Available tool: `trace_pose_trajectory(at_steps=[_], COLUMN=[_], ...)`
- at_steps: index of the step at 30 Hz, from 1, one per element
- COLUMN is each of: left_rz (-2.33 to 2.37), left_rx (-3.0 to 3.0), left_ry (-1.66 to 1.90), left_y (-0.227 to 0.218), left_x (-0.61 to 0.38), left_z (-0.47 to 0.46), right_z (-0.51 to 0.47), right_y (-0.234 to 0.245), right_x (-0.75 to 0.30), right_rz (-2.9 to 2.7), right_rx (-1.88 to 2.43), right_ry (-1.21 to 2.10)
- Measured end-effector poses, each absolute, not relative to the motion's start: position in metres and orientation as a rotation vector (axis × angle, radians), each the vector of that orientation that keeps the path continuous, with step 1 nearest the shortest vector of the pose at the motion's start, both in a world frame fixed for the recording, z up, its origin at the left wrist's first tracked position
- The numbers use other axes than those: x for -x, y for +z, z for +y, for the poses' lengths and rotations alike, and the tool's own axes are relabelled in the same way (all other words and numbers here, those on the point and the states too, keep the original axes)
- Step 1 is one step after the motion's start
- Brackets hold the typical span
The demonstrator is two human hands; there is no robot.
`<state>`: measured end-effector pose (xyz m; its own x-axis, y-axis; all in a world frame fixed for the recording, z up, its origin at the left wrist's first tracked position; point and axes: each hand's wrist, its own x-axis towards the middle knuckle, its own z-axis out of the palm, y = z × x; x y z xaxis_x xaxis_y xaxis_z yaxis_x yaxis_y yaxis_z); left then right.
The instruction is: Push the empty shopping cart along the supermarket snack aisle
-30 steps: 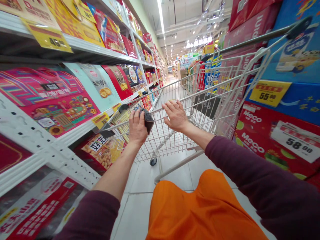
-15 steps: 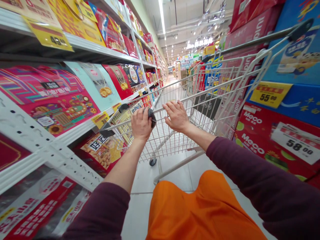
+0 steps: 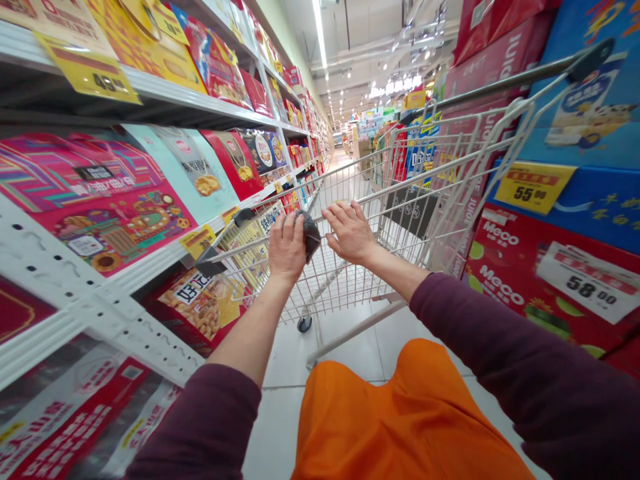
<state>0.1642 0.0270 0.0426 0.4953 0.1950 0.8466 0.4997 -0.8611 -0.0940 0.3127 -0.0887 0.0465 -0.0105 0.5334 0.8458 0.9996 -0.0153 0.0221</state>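
My left hand (image 3: 287, 247) is closed around a dark grey cloth (image 3: 311, 238), bunched up and bulging out on its right side. Hand and cloth are at the near top rail of a wire shopping cart (image 3: 345, 283). Just to the right, my right hand (image 3: 353, 233) lies with its fingers spread and stretched forward over the same rail, thumb apart. The cart stands at a slant across the aisle, and its basket shows bare wire mesh. Its push handle (image 3: 510, 81) is at the upper right.
On the left, white shelves (image 3: 165, 263) hold gift boxes and bags with yellow price tags. Stacked drink cartons (image 3: 540, 287) rise close on the right. A caster wheel (image 3: 304, 323) rests on the tiled floor (image 3: 280, 413). My knees in orange cloth (image 3: 380, 413) are near the cart.
My left hand and the cloth have slid slightly right along the rail, nearer my right hand. More of the cloth shows now. The right hand stays on the rail.
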Motion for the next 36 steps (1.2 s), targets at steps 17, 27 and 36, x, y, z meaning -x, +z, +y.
trace_pose_trajectory(at_steps=[17, 27, 36], left_rz=[-0.649, -0.639, -0.583], left_rx=[2.438, 2.436, 2.397], left_ry=[-1.236, -1.261, -1.286], left_y=[0.05, 0.046, 0.039], left_x=[-0.184, -0.114, -0.161], left_z=[0.001, 0.042, 0.023], right_z=[-0.089, -0.092, -0.087], right_y=[0.047, 0.048, 0.044], right_x=[-0.309, -0.31, -0.309], right_rz=[-1.588, -1.629, -1.567], right_rx=[1.635, 1.671, 1.594], right_ry=[-0.855, -0.874, -0.881])
